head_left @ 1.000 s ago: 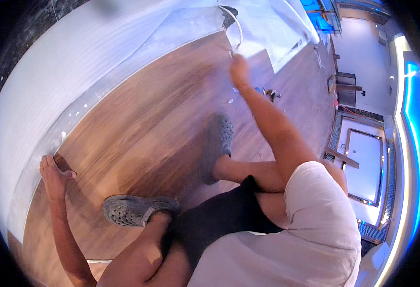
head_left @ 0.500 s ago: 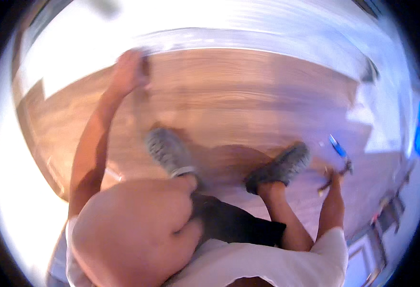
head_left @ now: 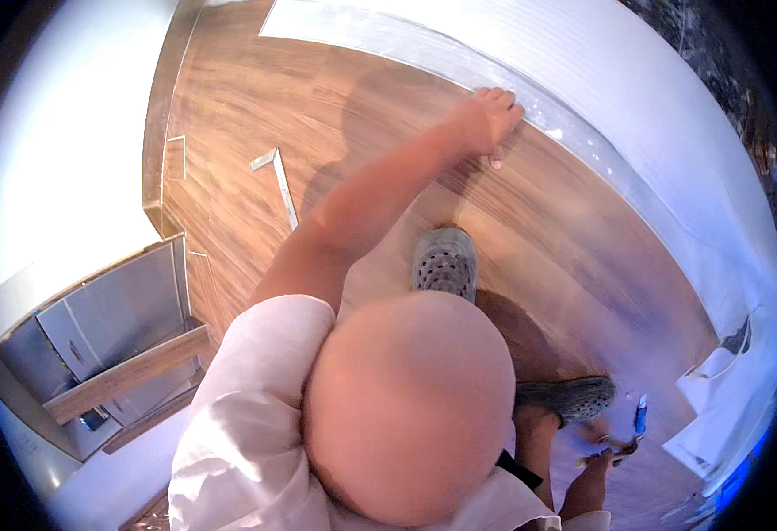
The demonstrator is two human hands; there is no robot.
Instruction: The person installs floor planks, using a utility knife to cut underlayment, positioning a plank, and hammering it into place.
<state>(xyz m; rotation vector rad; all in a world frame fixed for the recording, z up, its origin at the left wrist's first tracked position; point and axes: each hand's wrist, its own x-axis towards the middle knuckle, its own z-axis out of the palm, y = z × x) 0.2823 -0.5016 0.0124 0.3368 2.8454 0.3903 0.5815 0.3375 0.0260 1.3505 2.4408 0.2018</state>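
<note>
My left hand (head_left: 491, 122) reaches across the wood-look floor (head_left: 388, 106) to its edge along the pale strip (head_left: 547, 111) at the foot of the white wall. Its fingers rest at that edge with the thumb apart, and nothing shows in the hand. At the lower right, my right hand (head_left: 596, 462) is closed round what looks like a hammer (head_left: 623, 450), small and partly hidden by the hand. A blue utility knife (head_left: 641, 414) lies just beyond it. On the left of the floor lies a metal try square (head_left: 284, 186).
My bare knee (head_left: 410, 407) fills the lower middle; grey clogs (head_left: 444, 261) stand on the boards. A grey cabinet (head_left: 123, 310) with a wooden plank (head_left: 127, 376) across it is at lower left. White sheeting (head_left: 715, 425) lies at the right.
The view has turned, bringing the try square and cabinet into sight. My left hand is farther right along the floor's edge. The right hand still holds the hammer near the knife.
</note>
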